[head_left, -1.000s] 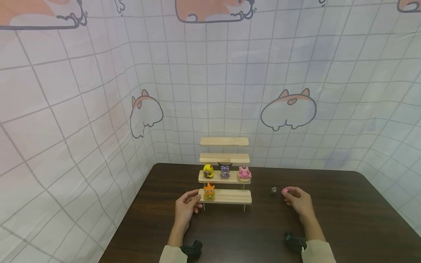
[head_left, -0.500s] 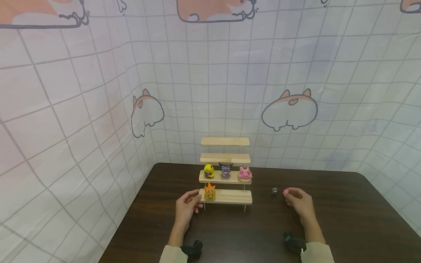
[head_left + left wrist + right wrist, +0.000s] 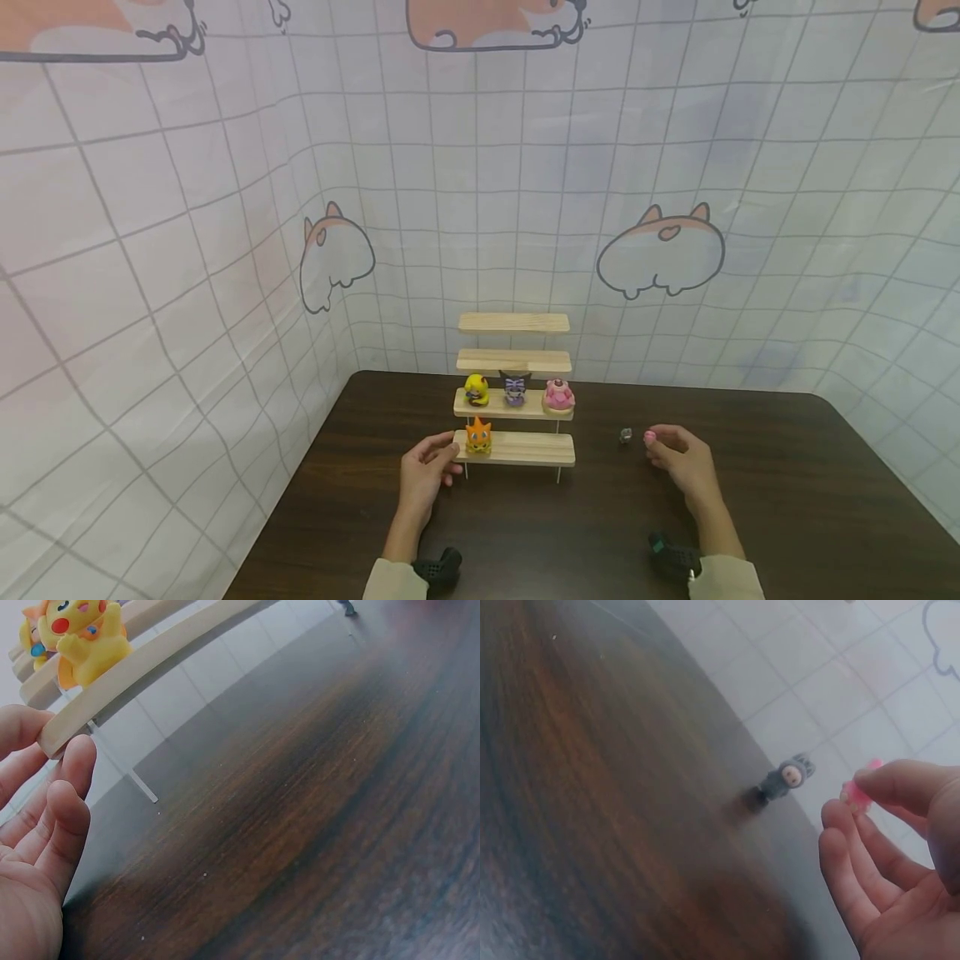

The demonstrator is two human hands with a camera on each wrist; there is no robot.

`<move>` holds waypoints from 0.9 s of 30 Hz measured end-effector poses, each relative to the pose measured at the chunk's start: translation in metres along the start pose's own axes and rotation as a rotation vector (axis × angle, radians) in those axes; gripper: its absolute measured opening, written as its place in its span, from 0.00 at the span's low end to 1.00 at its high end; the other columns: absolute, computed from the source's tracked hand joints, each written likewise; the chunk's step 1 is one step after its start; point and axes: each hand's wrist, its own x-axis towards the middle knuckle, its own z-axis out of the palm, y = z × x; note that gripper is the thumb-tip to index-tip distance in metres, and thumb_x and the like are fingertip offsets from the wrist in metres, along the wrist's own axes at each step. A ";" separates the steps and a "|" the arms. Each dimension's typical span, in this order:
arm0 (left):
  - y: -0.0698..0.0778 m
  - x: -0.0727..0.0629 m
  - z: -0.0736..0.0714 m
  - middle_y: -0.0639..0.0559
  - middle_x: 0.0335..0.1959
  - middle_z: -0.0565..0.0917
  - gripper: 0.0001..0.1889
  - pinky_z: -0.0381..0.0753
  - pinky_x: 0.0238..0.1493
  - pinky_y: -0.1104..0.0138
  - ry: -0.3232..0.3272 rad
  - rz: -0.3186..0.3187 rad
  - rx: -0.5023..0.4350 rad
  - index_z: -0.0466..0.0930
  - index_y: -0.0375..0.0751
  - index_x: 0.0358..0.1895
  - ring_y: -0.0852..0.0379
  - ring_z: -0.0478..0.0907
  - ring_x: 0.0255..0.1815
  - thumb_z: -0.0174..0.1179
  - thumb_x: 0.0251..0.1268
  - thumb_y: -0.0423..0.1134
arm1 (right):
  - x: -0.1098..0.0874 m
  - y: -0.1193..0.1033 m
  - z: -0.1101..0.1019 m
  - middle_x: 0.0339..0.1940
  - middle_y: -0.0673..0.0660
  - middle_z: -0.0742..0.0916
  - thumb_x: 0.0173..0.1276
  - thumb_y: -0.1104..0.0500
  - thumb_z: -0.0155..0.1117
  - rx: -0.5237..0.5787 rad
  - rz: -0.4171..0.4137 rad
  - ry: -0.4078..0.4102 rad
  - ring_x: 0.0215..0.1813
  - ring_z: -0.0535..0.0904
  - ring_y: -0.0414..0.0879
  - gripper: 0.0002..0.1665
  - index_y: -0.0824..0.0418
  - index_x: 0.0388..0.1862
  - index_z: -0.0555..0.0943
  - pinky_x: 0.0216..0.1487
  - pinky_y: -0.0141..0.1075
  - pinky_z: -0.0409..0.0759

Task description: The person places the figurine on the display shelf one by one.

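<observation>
My left hand (image 3: 425, 471) pinches the left end of the lowest board of a tiered wooden display shelf (image 3: 525, 450). Close to its fingertips, an orange-and-yellow figurine (image 3: 478, 437) stands on that board; in the left wrist view its yellow body (image 3: 94, 649) has raised arms and red cheeks. Out to the right of the shelf, my right hand (image 3: 686, 462) holds a small pink figurine (image 3: 859, 796) between thumb and fingers, which hide part of it. A small grey hooded figurine (image 3: 785, 778) stands on the table just left of that hand.
The second board carries a yellow figurine (image 3: 476, 390), a purple-and-black one (image 3: 514, 389) and a pink one (image 3: 558, 395). Two upper boards (image 3: 513, 322) rise behind. The dark wooden table (image 3: 555, 533) meets a grid-patterned cloth backdrop (image 3: 517, 192) at its back and sides.
The pink figurine in my right hand has turned slightly between the fingers. My left hand keeps its grip on the board, and the other figurines stay in place.
</observation>
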 end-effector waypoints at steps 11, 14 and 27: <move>0.000 0.001 0.001 0.50 0.33 0.89 0.18 0.78 0.21 0.72 0.004 -0.005 0.008 0.84 0.37 0.56 0.59 0.84 0.24 0.69 0.67 0.40 | -0.004 -0.020 0.001 0.51 0.60 0.88 0.73 0.49 0.68 -0.035 -0.053 -0.045 0.43 0.87 0.42 0.28 0.67 0.61 0.79 0.47 0.31 0.86; 0.000 0.001 0.000 0.51 0.32 0.89 0.17 0.78 0.21 0.72 0.005 -0.006 0.008 0.85 0.38 0.56 0.59 0.85 0.24 0.69 0.67 0.40 | -0.006 -0.027 0.002 0.53 0.60 0.88 0.73 0.47 0.68 -0.051 -0.063 -0.056 0.45 0.88 0.46 0.29 0.66 0.62 0.79 0.47 0.31 0.86; 0.002 0.000 0.000 0.50 0.33 0.89 0.19 0.78 0.21 0.72 -0.005 -0.008 0.011 0.84 0.36 0.58 0.60 0.84 0.24 0.69 0.68 0.41 | -0.013 -0.049 0.011 0.55 0.64 0.88 0.72 0.44 0.68 -0.062 -0.145 -0.102 0.47 0.89 0.47 0.29 0.64 0.60 0.81 0.48 0.34 0.86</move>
